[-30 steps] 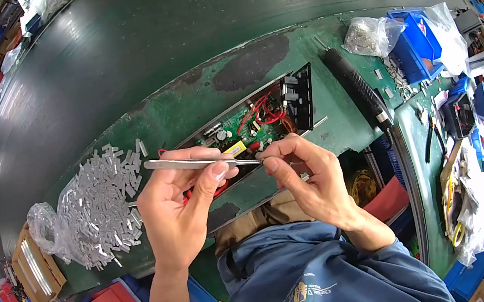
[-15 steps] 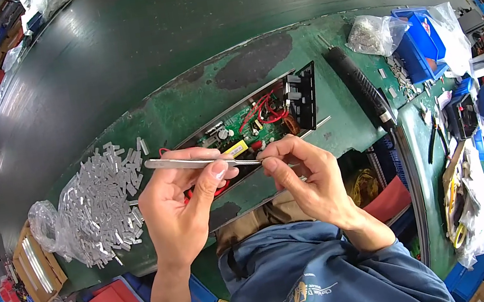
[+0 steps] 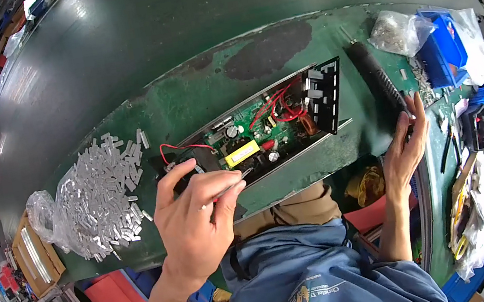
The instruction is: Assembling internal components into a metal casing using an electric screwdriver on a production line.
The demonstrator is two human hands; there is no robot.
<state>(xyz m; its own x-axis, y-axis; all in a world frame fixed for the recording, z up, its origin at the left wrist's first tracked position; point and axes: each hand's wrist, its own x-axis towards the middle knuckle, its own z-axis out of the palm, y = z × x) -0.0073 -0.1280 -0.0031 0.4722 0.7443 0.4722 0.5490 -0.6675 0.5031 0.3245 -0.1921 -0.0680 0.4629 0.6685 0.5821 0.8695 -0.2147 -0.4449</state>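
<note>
My left hand (image 3: 196,222) is closed in a pinch over the near left part of an open black metal case (image 3: 296,169). A thin metal tip, seemingly of the tweezers (image 3: 245,174), shows at the fingertips; most of it is hidden. Inside the case are a green circuit board (image 3: 243,119), a yellow-wrapped component (image 3: 242,153) and red wires (image 3: 276,107). My right hand (image 3: 405,152) is at the near end of a black electric screwdriver (image 3: 376,74), thumb and stretched fingers apart on either side of it. The screwdriver lies on the bench.
Small grey metal pieces (image 3: 100,200) are heaped in a clear bag at left, beside a cardboard box (image 3: 38,252). At right stand a blue bin (image 3: 446,49) and a clear bag of small parts (image 3: 398,33). Pliers (image 3: 446,149) lie near the right edge.
My hands have separated: the right has left the tweezers' tip and moved right to the screwdriver. My left has turned, largely hiding the tweezers. The view has shifted slightly.
</note>
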